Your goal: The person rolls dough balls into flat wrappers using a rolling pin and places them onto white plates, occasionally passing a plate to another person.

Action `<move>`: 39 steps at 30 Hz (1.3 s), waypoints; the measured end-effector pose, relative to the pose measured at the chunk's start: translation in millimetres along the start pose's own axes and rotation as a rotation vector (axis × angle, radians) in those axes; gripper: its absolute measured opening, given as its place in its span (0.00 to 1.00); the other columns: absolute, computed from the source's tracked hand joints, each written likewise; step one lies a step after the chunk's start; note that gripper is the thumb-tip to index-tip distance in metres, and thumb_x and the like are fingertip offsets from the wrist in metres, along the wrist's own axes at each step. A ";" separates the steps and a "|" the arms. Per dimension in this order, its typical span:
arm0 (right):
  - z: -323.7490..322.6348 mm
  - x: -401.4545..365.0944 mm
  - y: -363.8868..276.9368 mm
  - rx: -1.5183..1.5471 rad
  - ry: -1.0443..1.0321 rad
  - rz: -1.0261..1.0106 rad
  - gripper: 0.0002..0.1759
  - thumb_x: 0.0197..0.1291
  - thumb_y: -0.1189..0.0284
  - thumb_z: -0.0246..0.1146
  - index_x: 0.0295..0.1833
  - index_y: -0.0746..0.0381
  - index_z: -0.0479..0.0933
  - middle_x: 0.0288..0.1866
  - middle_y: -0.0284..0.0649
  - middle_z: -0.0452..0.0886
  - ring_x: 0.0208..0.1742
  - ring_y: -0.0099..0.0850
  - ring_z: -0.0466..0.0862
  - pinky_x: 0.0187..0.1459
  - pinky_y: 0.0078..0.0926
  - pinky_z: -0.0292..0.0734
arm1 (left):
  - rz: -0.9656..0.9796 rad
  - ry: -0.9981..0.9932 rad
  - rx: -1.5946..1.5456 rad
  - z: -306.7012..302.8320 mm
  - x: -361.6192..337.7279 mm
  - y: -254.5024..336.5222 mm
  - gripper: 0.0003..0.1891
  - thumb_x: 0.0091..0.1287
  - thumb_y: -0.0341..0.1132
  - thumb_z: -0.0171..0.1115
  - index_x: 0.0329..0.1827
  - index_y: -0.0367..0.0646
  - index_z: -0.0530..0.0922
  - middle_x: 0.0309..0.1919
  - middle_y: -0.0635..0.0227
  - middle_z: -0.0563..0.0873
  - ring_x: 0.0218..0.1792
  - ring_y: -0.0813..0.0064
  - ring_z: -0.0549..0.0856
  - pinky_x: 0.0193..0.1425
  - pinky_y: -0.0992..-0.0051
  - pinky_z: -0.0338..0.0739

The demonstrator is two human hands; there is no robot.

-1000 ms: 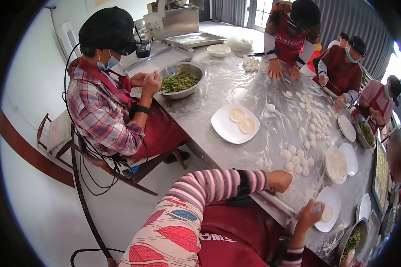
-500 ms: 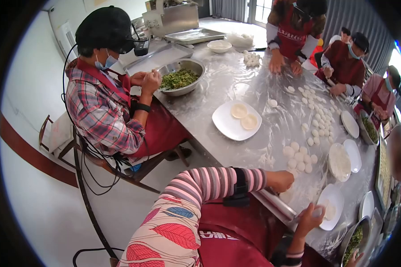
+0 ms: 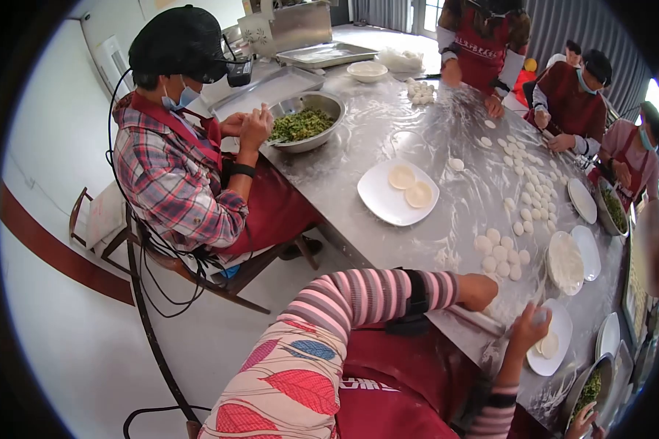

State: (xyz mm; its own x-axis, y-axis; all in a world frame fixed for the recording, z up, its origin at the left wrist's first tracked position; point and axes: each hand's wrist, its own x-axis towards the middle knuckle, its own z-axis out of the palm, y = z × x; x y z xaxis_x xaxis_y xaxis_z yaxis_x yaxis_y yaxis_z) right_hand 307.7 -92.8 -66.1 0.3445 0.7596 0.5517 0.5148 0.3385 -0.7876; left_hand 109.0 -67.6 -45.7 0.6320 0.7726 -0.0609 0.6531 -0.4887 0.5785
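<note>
My left hand (image 3: 479, 292) is curled palm down low over the floured metal table (image 3: 322, 190), its fingertips mostly hidden. Beneath them, a pale dough wrapper shows in part. A grey rolling pin (image 3: 479, 320) lies near the table edge, between my two hands. At its right end, my right hand (image 3: 526, 333) is closed, with a small pale patch showing by the fingers. A white plate (image 3: 560, 322) with a round dough wrapper (image 3: 547, 345) on it lies just beyond. Past my left hand is a cluster of flattened dough balls (image 3: 499, 254).
Another square plate (image 3: 377, 201) holds two wrappers. A bowl of flour (image 3: 564, 263) and many dough pieces (image 3: 538, 197) lie farther right. A person in plaid (image 3: 176, 168) sits at left by a bowl of green filling (image 3: 304, 124). Several co-workers stand around the far side.
Both hands and the rolling pin sit a little farther up and right in view. The far co-worker has raised one hand off the table. The whole view has shifted slightly.
</note>
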 end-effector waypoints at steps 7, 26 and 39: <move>-13.7 -20.1 -12.1 -0.051 0.010 0.039 0.10 0.56 0.74 0.62 0.31 0.61 0.65 0.12 0.34 0.68 0.08 0.21 0.65 0.10 0.19 0.58 | 0.028 0.030 -0.056 1.3 2.5 -9.3 0.08 0.49 0.31 0.58 0.28 0.37 0.81 0.29 0.50 0.82 0.34 0.53 0.82 0.38 0.60 0.74; 3.5 -3.5 19.4 0.047 0.020 0.011 0.09 0.55 0.75 0.62 0.37 0.65 0.68 0.16 0.33 0.70 0.12 0.20 0.67 0.13 0.20 0.60 | 0.014 0.016 -0.138 -12.9 -10.9 10.0 0.10 0.50 0.34 0.59 0.24 0.33 0.79 0.24 0.46 0.81 0.29 0.50 0.81 0.34 0.58 0.72; -1.9 -1.0 -35.8 -0.170 0.078 -0.143 0.17 0.46 0.73 0.68 0.38 0.65 0.69 0.19 0.46 0.74 0.21 0.46 0.77 0.24 0.37 0.71 | 0.045 -0.021 -0.208 -21.0 -7.4 3.0 0.11 0.55 0.34 0.56 0.34 0.34 0.77 0.29 0.51 0.82 0.32 0.57 0.82 0.39 0.64 0.74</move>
State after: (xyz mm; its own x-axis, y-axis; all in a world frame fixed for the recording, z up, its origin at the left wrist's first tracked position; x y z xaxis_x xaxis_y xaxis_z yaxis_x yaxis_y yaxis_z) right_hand 290.5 -106.7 -38.0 0.3148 0.6631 0.6791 0.6856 0.3359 -0.6458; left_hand 97.6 -66.3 -26.4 0.6685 0.7422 -0.0472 0.5253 -0.4264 0.7364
